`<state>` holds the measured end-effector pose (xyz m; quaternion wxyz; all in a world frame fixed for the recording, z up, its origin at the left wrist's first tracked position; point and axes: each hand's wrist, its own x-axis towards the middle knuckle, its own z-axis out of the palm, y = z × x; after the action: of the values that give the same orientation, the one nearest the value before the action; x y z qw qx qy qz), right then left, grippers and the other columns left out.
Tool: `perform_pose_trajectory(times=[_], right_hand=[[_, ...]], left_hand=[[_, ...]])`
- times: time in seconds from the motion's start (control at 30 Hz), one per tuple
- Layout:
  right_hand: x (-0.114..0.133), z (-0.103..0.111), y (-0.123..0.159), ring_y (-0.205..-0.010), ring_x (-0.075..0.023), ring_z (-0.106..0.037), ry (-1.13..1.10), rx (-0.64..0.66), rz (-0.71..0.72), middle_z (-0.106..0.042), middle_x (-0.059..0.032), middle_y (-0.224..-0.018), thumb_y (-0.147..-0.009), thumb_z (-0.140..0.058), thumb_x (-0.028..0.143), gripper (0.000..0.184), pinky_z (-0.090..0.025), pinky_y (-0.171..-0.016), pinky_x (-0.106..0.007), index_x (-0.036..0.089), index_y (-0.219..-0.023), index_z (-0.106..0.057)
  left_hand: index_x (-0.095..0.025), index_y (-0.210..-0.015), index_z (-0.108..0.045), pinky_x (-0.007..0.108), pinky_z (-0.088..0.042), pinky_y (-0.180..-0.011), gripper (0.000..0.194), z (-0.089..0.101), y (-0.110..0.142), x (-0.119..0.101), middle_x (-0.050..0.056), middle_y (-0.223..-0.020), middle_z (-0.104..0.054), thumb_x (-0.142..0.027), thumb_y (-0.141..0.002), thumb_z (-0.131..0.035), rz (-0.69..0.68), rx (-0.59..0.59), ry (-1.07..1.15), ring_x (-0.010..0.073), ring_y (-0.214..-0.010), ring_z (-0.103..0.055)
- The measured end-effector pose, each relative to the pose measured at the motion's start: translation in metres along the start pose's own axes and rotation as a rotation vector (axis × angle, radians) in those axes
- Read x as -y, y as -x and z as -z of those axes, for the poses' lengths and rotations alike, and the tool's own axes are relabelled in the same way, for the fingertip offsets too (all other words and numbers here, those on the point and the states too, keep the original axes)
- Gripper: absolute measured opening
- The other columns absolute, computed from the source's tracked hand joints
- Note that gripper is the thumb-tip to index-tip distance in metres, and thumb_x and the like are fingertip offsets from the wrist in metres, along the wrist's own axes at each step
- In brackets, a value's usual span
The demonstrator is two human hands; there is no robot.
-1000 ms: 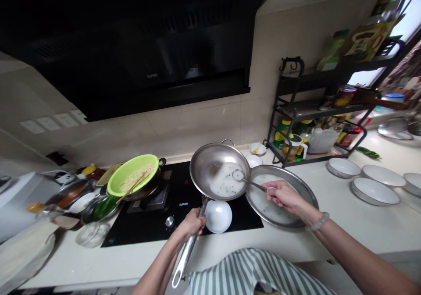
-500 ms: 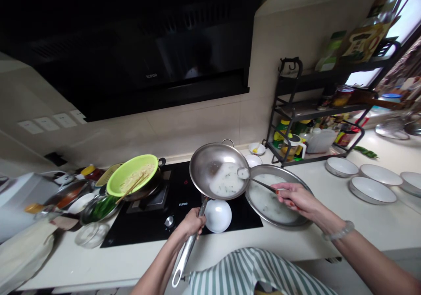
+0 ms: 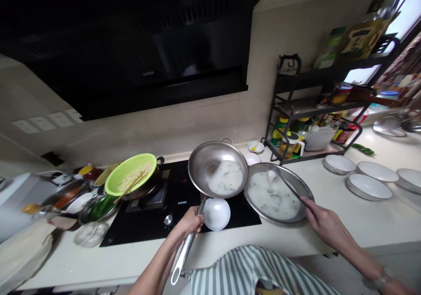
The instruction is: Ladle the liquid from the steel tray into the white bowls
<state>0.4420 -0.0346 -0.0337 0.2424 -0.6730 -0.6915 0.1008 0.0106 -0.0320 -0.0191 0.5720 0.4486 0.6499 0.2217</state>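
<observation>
My left hand [image 3: 193, 221] is wrapped round the long metal handle of a wok [image 3: 205, 168], which is tilted above the cooktop. White soup with green bits [image 3: 226, 179] pools in its lower right side. In my right hand [image 3: 320, 218] is the dark handle of a ladle [image 3: 287, 185]. Its bowl is over the wide metal basin [image 3: 305, 185] to the right, with white liquid running from it into the same kind of soup there. Below the wok stands a white bowl [image 3: 217, 214] on the black glass.
A green colander [image 3: 113, 179] with pale strips and chopsticks sits over a pan on the left burner of the cooktop [image 3: 174, 229]. White bowls [image 3: 368, 187] stand at the right, before a black spice rack [image 3: 286, 106]. A range hood [image 3: 164, 84] hangs above.
The ladle has moved right and down, from the wok's right rim to over the basin, with my right hand drawn back to the right. My left hand keeps the wok nearly still.
</observation>
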Motion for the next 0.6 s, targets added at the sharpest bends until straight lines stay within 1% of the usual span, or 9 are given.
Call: perform_pose_trajectory(times=[0.03,0.1,0.17,0.23,0.33,0.43,0.5,0.53,0.6], right_hand=[[-0.002,0.000,0.004,-0.081,-0.0306,-0.069,0.054,-0.029,0.038,-0.070,-0.0170,-0.105,-0.083,-0.039,0.028,0.043,-0.053,-0.071,-0.041,0.014,-0.116,-0.063],[-0.006,0.002,0.009,-0.086,-0.0307,-0.069,0.148,-0.077,0.091,-0.068,-0.0174,-0.113,-0.085,-0.039,0.025,0.044,-0.053,-0.071,-0.040,0.015,-0.122,-0.060],[-0.009,0.003,0.012,-0.085,-0.0298,-0.068,0.207,-0.089,0.117,-0.068,-0.0172,-0.111,-0.084,-0.040,0.021,0.046,-0.053,-0.071,-0.039,0.016,-0.127,-0.057],[-0.011,0.002,0.012,-0.080,-0.0289,-0.068,0.209,-0.074,0.103,-0.069,-0.0170,-0.106,-0.082,-0.041,0.019,0.048,-0.053,-0.069,-0.039,0.016,-0.127,-0.056],[-0.008,0.000,0.005,-0.071,-0.0284,-0.068,0.065,-0.022,-0.032,-0.072,-0.0151,-0.089,-0.081,-0.041,0.024,0.044,-0.052,-0.067,-0.040,0.014,-0.119,-0.061],[0.009,0.002,-0.007,-0.063,-0.0249,-0.065,-0.236,0.069,-0.193,-0.068,-0.0087,-0.065,-0.081,-0.041,0.030,0.046,-0.052,-0.065,-0.035,0.010,-0.116,-0.061],[0.026,0.004,-0.017,-0.060,-0.0225,-0.063,-0.405,0.115,-0.219,-0.066,-0.0064,-0.063,-0.082,-0.041,0.034,0.051,-0.050,-0.060,-0.032,0.007,-0.121,-0.059],[0.037,0.004,-0.022,-0.059,-0.0219,-0.062,-0.439,0.136,-0.219,-0.066,-0.0061,-0.063,-0.081,-0.042,0.035,0.052,-0.049,-0.058,-0.031,0.007,-0.122,-0.058],[0.057,0.002,-0.032,-0.061,-0.0221,-0.062,-0.434,0.180,-0.183,-0.066,-0.0057,-0.062,-0.081,-0.043,0.033,0.052,-0.049,-0.062,-0.032,0.006,-0.122,-0.059]], left_hand=[[-0.020,-0.068,-0.038,0.019,-0.034,-0.032,0.017,0.000,0.000,0.000,-0.007,-0.046,-0.043,-0.007,-0.070,-0.048,0.002,0.000,0.006,0.0067,-0.033,-0.036],[-0.020,-0.067,-0.038,0.019,-0.034,-0.032,0.018,0.000,-0.001,0.000,-0.008,-0.045,-0.043,-0.006,-0.070,-0.048,0.008,-0.006,0.010,0.0067,-0.032,-0.036],[-0.020,-0.067,-0.038,0.018,-0.034,-0.032,0.018,0.000,-0.001,0.000,-0.008,-0.045,-0.043,-0.007,-0.070,-0.049,0.009,-0.012,0.007,0.0065,-0.032,-0.036],[-0.020,-0.068,-0.038,0.018,-0.034,-0.032,0.018,0.000,-0.002,0.001,-0.008,-0.045,-0.043,-0.008,-0.070,-0.051,0.005,-0.011,0.006,0.0063,-0.032,-0.037],[-0.020,-0.068,-0.038,0.018,-0.034,-0.032,0.018,0.001,-0.003,0.003,-0.007,-0.046,-0.043,-0.009,-0.071,-0.052,-0.002,-0.002,0.006,0.0064,-0.033,-0.036],[-0.020,-0.069,-0.039,0.018,-0.034,-0.033,0.017,0.001,-0.005,0.006,-0.007,-0.046,-0.044,-0.011,-0.072,-0.054,-0.006,0.000,-0.014,0.0062,-0.034,-0.037],[-0.019,-0.070,-0.041,0.017,-0.035,-0.034,0.016,0.001,-0.005,0.007,-0.008,-0.047,-0.043,-0.013,-0.072,-0.056,-0.005,-0.011,-0.031,0.0061,-0.034,-0.038],[-0.019,-0.071,-0.042,0.018,-0.036,-0.035,0.016,0.001,-0.004,0.007,-0.008,-0.047,-0.043,-0.014,-0.072,-0.056,-0.003,-0.018,-0.039,0.0062,-0.035,-0.039],[-0.018,-0.073,-0.043,0.019,-0.037,-0.036,0.014,0.001,-0.003,0.006,-0.007,-0.048,-0.044,-0.015,-0.072,-0.056,0.000,-0.028,-0.053,0.0067,-0.036,-0.039]])
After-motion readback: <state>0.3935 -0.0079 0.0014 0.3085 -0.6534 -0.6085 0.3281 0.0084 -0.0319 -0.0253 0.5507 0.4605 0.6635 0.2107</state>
